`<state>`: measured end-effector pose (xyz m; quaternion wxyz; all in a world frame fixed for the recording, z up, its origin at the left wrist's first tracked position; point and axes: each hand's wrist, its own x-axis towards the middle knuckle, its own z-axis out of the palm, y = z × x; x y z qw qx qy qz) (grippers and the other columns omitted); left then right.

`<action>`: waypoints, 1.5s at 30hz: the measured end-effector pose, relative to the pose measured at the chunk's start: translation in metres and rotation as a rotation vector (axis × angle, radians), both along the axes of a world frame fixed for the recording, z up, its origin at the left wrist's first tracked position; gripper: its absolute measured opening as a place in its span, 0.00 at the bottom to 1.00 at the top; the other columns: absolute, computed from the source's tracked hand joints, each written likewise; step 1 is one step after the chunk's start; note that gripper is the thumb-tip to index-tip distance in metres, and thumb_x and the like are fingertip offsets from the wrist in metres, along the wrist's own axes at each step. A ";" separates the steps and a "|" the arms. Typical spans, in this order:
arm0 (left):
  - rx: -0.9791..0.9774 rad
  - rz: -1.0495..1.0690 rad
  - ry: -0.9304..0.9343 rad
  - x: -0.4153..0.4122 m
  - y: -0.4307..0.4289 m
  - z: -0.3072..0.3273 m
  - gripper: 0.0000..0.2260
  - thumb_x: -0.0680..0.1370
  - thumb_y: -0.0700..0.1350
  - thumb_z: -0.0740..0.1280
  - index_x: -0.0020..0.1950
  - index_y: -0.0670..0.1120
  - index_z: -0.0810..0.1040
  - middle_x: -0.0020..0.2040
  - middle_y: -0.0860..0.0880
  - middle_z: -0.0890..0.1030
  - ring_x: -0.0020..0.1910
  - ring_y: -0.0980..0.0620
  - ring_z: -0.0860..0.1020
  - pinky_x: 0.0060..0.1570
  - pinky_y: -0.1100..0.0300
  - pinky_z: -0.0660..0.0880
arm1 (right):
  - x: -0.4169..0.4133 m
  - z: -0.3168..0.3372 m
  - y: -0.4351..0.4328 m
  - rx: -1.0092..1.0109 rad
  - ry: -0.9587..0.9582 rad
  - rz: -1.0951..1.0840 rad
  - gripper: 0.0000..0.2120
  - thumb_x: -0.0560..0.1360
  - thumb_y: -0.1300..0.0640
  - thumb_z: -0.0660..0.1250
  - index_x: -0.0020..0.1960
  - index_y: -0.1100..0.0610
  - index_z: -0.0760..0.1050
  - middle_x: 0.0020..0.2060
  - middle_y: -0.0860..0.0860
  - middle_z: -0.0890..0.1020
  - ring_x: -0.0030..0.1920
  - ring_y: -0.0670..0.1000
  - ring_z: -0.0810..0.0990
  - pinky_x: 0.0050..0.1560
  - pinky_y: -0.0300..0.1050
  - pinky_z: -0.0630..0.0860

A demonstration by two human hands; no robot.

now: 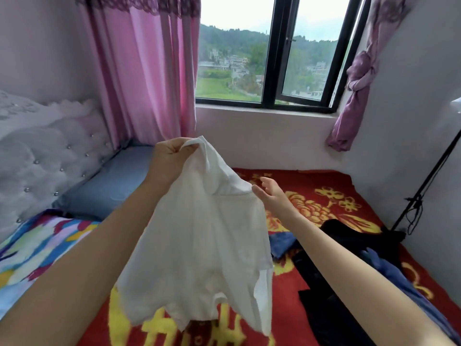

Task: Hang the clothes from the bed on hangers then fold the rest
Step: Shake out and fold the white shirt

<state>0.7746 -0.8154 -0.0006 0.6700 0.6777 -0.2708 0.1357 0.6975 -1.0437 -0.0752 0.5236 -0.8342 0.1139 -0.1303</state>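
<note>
My left hand (172, 156) is raised, its grip pinching the top edge of a white shirt (199, 233), which hangs in the air above the red blanket (311, 186). My right hand (273, 193) has a released grip, fingers loosely spread, with the fingertips right at the shirt's right edge. Black clothes (319, 320) and blue clothes (284, 242) lie on the blanket to the right.
</note>
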 end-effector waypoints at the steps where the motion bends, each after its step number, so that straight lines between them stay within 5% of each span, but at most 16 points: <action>1: 0.024 -0.017 -0.012 -0.002 -0.001 0.000 0.13 0.76 0.40 0.67 0.37 0.57 0.82 0.31 0.63 0.80 0.31 0.68 0.75 0.35 0.73 0.72 | -0.002 0.004 0.010 -0.077 -0.056 0.084 0.38 0.71 0.42 0.67 0.74 0.56 0.58 0.70 0.52 0.65 0.69 0.49 0.64 0.66 0.43 0.62; 3: 0.088 -0.069 -0.027 -0.008 -0.004 -0.002 0.12 0.76 0.39 0.67 0.39 0.54 0.81 0.32 0.63 0.81 0.33 0.68 0.76 0.36 0.74 0.71 | -0.001 0.011 0.028 -0.211 -0.120 0.235 0.49 0.64 0.41 0.73 0.76 0.51 0.51 0.74 0.49 0.59 0.72 0.47 0.58 0.67 0.42 0.57; 5: 0.144 -0.107 -0.026 -0.013 -0.006 -0.005 0.12 0.76 0.37 0.67 0.40 0.53 0.82 0.34 0.62 0.82 0.35 0.67 0.77 0.39 0.73 0.72 | 0.003 0.014 0.047 -0.291 -0.172 0.323 0.51 0.64 0.50 0.78 0.77 0.51 0.49 0.74 0.48 0.60 0.71 0.46 0.59 0.68 0.42 0.57; 8: 0.197 -0.125 -0.048 -0.017 -0.003 -0.011 0.11 0.75 0.35 0.67 0.42 0.51 0.82 0.35 0.62 0.82 0.37 0.67 0.78 0.40 0.74 0.72 | 0.010 0.011 0.062 -0.083 -0.271 0.334 0.30 0.68 0.67 0.74 0.68 0.60 0.69 0.57 0.50 0.77 0.54 0.39 0.75 0.56 0.36 0.72; 11: 0.229 -0.059 -0.028 -0.013 0.015 -0.018 0.09 0.75 0.37 0.68 0.42 0.51 0.82 0.31 0.64 0.81 0.32 0.69 0.75 0.35 0.75 0.70 | 0.015 0.021 0.048 0.118 -0.246 0.171 0.08 0.70 0.73 0.67 0.45 0.63 0.80 0.30 0.48 0.78 0.27 0.36 0.73 0.34 0.35 0.69; 15: 0.283 -0.032 0.065 -0.004 0.038 -0.030 0.03 0.73 0.39 0.71 0.40 0.42 0.82 0.24 0.60 0.76 0.25 0.65 0.71 0.28 0.74 0.66 | 0.022 0.055 0.023 0.283 -0.253 0.054 0.10 0.70 0.69 0.70 0.33 0.59 0.76 0.21 0.43 0.76 0.23 0.39 0.72 0.28 0.32 0.68; 18: 0.388 -0.074 0.128 -0.001 0.042 -0.040 0.07 0.71 0.40 0.74 0.34 0.44 0.79 0.25 0.57 0.76 0.25 0.63 0.71 0.28 0.71 0.67 | 0.026 0.090 0.025 0.159 -0.356 0.066 0.11 0.68 0.70 0.71 0.32 0.58 0.76 0.20 0.43 0.76 0.22 0.38 0.71 0.26 0.31 0.68; 22: 0.548 -0.246 0.286 0.004 0.049 -0.059 0.06 0.70 0.40 0.75 0.40 0.42 0.80 0.33 0.51 0.83 0.32 0.56 0.80 0.32 0.65 0.75 | 0.028 0.132 0.027 0.033 -0.421 0.064 0.09 0.67 0.72 0.71 0.34 0.59 0.78 0.20 0.43 0.77 0.22 0.39 0.73 0.25 0.33 0.69; 26: 0.798 -0.276 0.360 0.008 0.045 -0.092 0.06 0.70 0.37 0.73 0.37 0.47 0.80 0.30 0.57 0.81 0.31 0.61 0.79 0.32 0.69 0.74 | 0.024 0.157 0.020 0.024 -0.501 0.018 0.06 0.67 0.71 0.70 0.38 0.62 0.80 0.25 0.50 0.78 0.23 0.40 0.74 0.25 0.33 0.69; 29: 0.800 -0.265 0.384 0.016 0.047 -0.104 0.02 0.71 0.39 0.73 0.40 0.43 0.81 0.35 0.53 0.81 0.33 0.60 0.77 0.35 0.69 0.73 | 0.021 0.166 0.007 0.002 -0.526 -0.055 0.06 0.67 0.70 0.70 0.36 0.61 0.80 0.28 0.50 0.78 0.24 0.39 0.74 0.26 0.33 0.69; 34: 0.685 -0.309 0.413 0.025 0.066 -0.089 0.24 0.61 0.51 0.71 0.51 0.37 0.80 0.45 0.46 0.81 0.45 0.51 0.79 0.49 0.58 0.74 | 0.012 0.173 -0.041 0.110 -0.566 -0.260 0.08 0.68 0.66 0.71 0.34 0.56 0.78 0.25 0.47 0.78 0.28 0.45 0.75 0.32 0.38 0.73; 39: 0.589 -0.230 0.390 0.042 0.076 -0.076 0.18 0.61 0.46 0.71 0.47 0.38 0.78 0.42 0.44 0.80 0.40 0.49 0.78 0.43 0.55 0.76 | 0.004 0.171 -0.084 0.216 -0.606 -0.449 0.11 0.68 0.67 0.71 0.32 0.55 0.73 0.16 0.42 0.73 0.22 0.40 0.71 0.29 0.37 0.71; 45: 0.897 -0.136 0.244 0.058 0.090 -0.069 0.12 0.70 0.35 0.71 0.34 0.45 0.69 0.32 0.49 0.72 0.33 0.52 0.70 0.32 0.61 0.65 | -0.006 0.152 -0.113 0.286 -0.560 -0.570 0.12 0.71 0.66 0.69 0.34 0.55 0.70 0.14 0.43 0.70 0.16 0.42 0.67 0.18 0.34 0.64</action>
